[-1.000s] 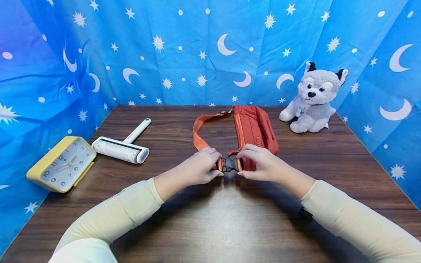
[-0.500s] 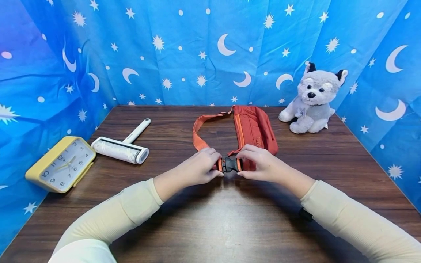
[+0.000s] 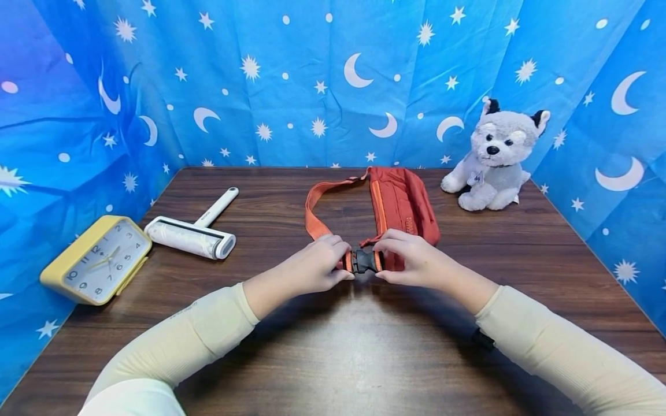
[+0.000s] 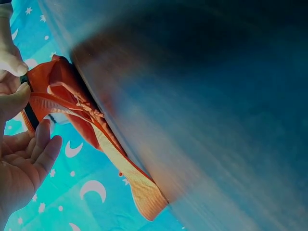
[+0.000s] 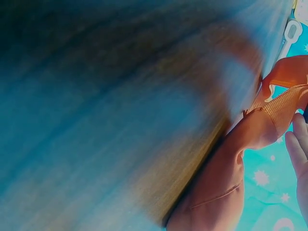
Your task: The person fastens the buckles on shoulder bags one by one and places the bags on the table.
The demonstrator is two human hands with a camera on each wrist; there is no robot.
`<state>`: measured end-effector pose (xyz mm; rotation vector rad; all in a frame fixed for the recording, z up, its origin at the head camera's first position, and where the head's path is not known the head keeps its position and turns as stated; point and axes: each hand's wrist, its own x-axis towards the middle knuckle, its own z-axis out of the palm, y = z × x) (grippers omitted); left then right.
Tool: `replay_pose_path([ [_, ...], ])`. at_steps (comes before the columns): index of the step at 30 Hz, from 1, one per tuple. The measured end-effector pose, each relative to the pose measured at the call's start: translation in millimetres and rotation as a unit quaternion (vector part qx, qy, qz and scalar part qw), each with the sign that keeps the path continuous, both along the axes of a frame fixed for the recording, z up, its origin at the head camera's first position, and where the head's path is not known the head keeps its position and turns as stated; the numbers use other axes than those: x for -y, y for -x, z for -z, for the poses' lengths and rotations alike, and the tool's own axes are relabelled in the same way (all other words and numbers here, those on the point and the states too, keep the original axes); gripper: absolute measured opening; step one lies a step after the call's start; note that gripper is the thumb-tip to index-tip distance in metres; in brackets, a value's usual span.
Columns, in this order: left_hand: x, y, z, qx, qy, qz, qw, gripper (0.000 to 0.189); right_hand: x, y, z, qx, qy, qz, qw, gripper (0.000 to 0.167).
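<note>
A black side-release buckle [image 3: 365,261] on orange webbing lies between my two hands, its halves looking joined. My left hand [image 3: 316,263] pinches the buckle's left end, thumb below and fingers above. The right end is pinched by my right hand [image 3: 411,257]. Behind them the red-orange waist bag [image 3: 403,202] rests on the table, partly covered by the right hand. Its strap [image 3: 317,202] loops round to the left. In the left wrist view the webbing [image 4: 108,139] hangs down from the left fingers. The right wrist view shows the bag [image 5: 216,187] beside my right fingers [image 5: 297,149].
On the left of the wooden table [image 3: 364,358] stands a yellow alarm clock [image 3: 99,260], with a white lint roller [image 3: 192,234] beside it. A grey and white plush dog [image 3: 491,156] sits at the back right. Blue star-patterned cloth [image 3: 312,75] hangs round the table.
</note>
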<state>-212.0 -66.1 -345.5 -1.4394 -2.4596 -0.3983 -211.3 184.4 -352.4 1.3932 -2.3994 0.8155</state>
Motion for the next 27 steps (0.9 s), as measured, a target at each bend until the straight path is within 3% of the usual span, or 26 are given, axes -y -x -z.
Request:
replay_pose_path([
  [27,-2.8,-0.3,0.5,0.005,0.016,-0.007,0.9998,0.043,-0.1,0.0,-0.7,-0.006,0.014,-0.009,0.9998,0.035],
])
